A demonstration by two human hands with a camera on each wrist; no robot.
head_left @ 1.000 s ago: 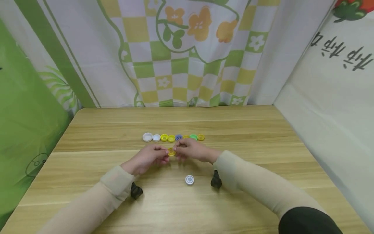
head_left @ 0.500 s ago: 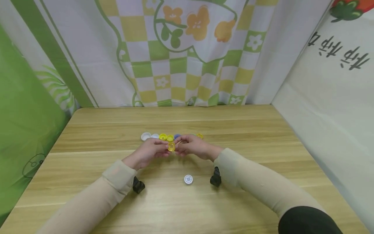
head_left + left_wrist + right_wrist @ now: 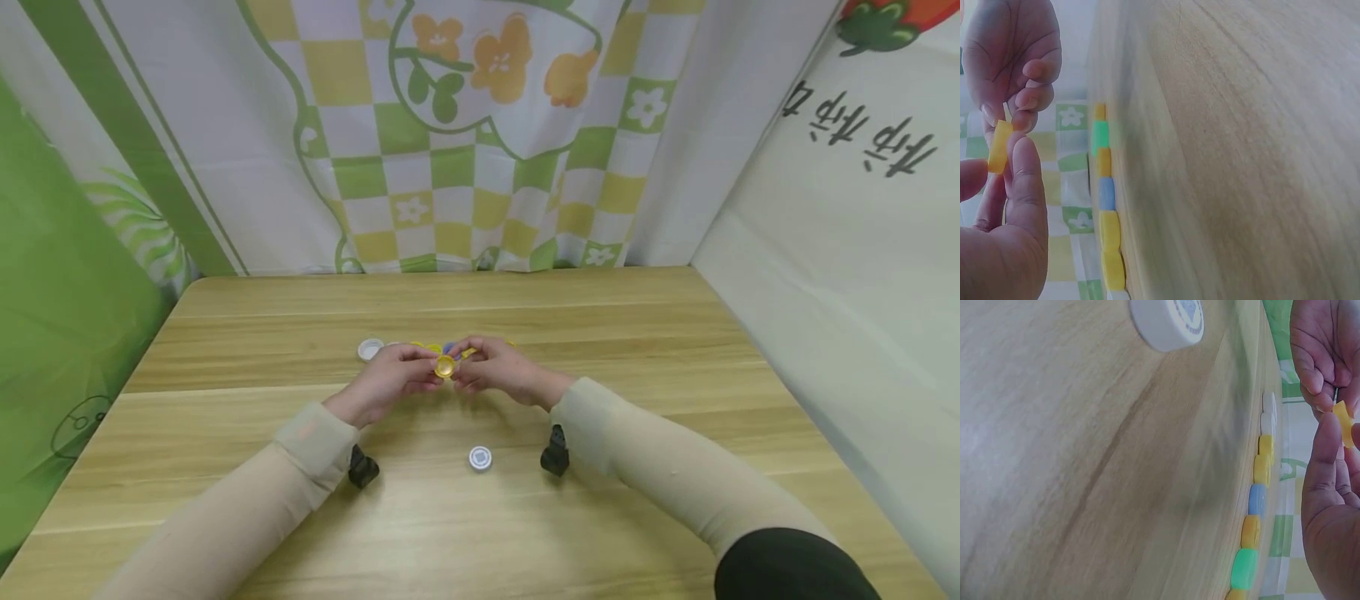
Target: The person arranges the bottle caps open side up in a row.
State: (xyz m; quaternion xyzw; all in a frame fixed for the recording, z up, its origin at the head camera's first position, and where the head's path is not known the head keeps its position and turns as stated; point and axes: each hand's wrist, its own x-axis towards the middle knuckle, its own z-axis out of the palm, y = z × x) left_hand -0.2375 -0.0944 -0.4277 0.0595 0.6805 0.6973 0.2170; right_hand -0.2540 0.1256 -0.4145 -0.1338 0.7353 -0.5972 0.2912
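Observation:
Between both hands, a yellow bottle cap (image 3: 445, 367) is held up above the table, its round face turned toward the head camera. The left hand (image 3: 393, 375) pinches its left side with thumb and fingers. On the opposite side, the right hand (image 3: 498, 371) pinches it with thumb and fingertips. In the left wrist view the cap (image 3: 1000, 147) appears edge-on at the fingertips. Behind the hands runs a row of bottle caps, partly hidden in the head view: white (image 3: 370, 349), blue (image 3: 1107, 194), green (image 3: 1102, 137) and several yellow (image 3: 1110, 231).
A single white bottle cap (image 3: 480, 458) with a printed top lies nearer the person on the wooden table (image 3: 600, 308). Dark wrist cameras (image 3: 555, 452) hang under the sleeves. A patterned curtain (image 3: 480, 167) stands behind the table, with a pale wall cloth at the right.
Both hands have lifted the yellow cap and moved it forward toward the row, covering more of the row. The cap has tilted up. The lone white cap stays on the table.

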